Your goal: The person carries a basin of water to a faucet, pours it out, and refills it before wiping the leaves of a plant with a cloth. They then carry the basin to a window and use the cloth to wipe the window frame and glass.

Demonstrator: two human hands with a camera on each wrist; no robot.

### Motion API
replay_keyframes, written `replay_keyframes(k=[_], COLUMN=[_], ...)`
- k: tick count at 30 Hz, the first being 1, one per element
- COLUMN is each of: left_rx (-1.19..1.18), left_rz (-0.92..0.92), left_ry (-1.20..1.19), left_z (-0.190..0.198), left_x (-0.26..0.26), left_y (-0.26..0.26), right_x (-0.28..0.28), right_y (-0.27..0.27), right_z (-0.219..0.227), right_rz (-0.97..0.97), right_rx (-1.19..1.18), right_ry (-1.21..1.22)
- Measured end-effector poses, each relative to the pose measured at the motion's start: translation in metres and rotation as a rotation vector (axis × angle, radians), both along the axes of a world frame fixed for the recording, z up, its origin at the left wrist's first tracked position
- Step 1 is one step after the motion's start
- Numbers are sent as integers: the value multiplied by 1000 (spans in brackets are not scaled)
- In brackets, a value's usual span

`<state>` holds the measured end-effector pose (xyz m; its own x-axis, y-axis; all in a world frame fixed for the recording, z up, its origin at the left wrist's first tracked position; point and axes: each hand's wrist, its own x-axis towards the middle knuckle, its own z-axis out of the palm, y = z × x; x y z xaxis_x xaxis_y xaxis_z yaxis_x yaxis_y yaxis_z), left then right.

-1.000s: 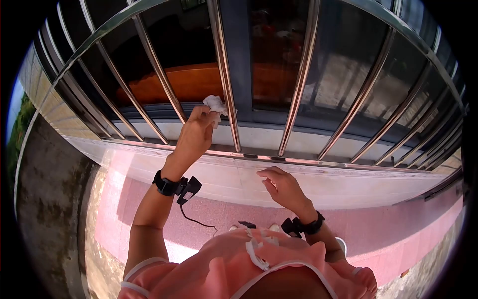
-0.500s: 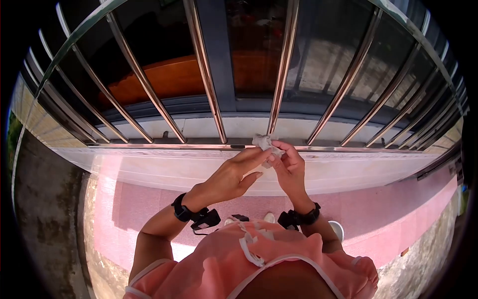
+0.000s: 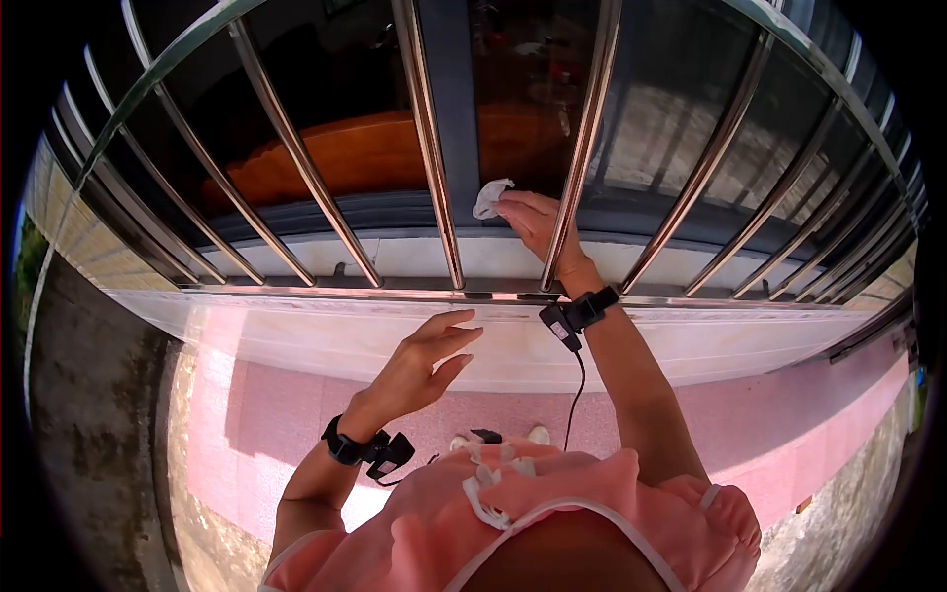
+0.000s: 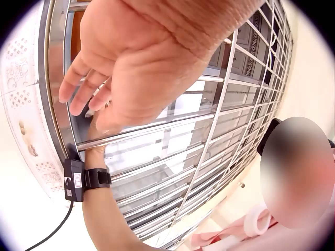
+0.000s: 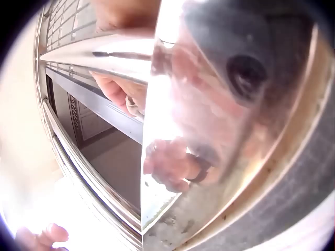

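My right hand (image 3: 538, 222) reaches through the metal bars in the head view, with a crumpled white cloth (image 3: 490, 199) at its fingertips. The cloth lies over the lower part of the grey window frame (image 3: 456, 148). One shiny bar (image 3: 584, 128) crosses in front of this hand. In the right wrist view, the fingers (image 5: 112, 89) show behind a bright bar. My left hand (image 3: 412, 367) hovers outside the bars, lower and to the left, fingers loosely extended and holding nothing. Its palm (image 4: 141, 63) fills the top of the left wrist view.
Upright bars stand in a row before dark window glass (image 3: 523, 99), joined by a bottom rail (image 3: 395, 293). Below are a pale ledge wall (image 3: 296, 335) and a pink floor (image 3: 266, 414). A cable (image 3: 577, 405) hangs from the right wrist camera (image 3: 562, 326).
The cloth was in my left hand between the bars, then both hands met on it outside them. Now my right hand has it inside the bars, and the left has drawn back.
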<state>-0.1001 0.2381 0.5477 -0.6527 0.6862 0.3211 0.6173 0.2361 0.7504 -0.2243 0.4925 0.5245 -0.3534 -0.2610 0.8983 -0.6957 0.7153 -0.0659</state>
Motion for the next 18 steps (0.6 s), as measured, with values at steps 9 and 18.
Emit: replay_keyframes(k=[9, 18], left_rx=[2, -76], left_rz=[-38, -85], left_ry=[-8, 53], left_z=[-8, -14], left_x=[-7, -13], left_y=[-3, 4], right_x=[12, 5], right_y=[-9, -9], right_z=[-4, -5], right_rz=[-419, -436], right_rx=[463, 418], right_ry=[-159, -133])
